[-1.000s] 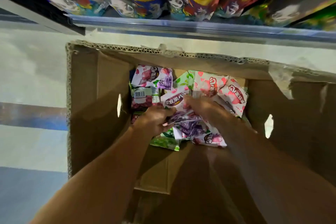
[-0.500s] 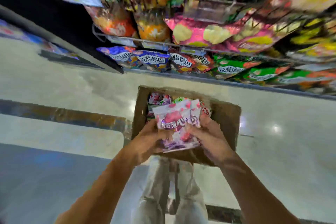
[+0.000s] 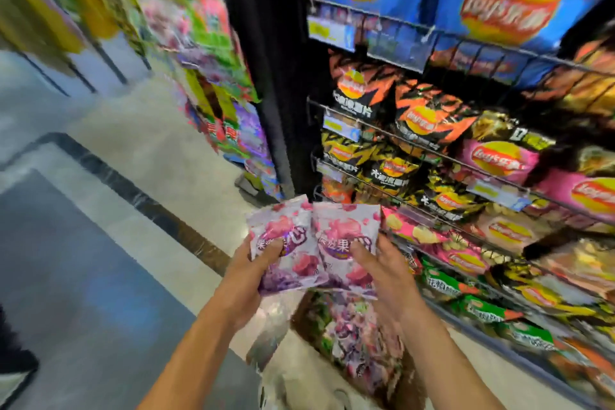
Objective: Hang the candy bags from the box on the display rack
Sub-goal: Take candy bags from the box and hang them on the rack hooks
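Directly above the brown cardboard box [image 3: 300,311], the left hand [image 3: 244,276] and the right hand [image 3: 387,280] each hold one of two pink-and-purple plastic candy bags [image 3: 344,233]. The bags sit side by side with their inner edges overlapping. Each thumb is clamped on the printed front and the fingers are curled behind.

A second ago both hands were down inside the box, sorting packets. Half a second ago they were lifting a bundle just over it. Now the bags are well clear of the box and the view has swung up to the shelving. Picking up looks finished, and hanging comes next.

More candy packets remain in the box below. Beyond the box stands a black wire rack of crisp bags [image 3: 429,143]. Up and left of the box is a blurred column of hanging packets [image 3: 229,130], possibly the target rack. No free hook can be made out.
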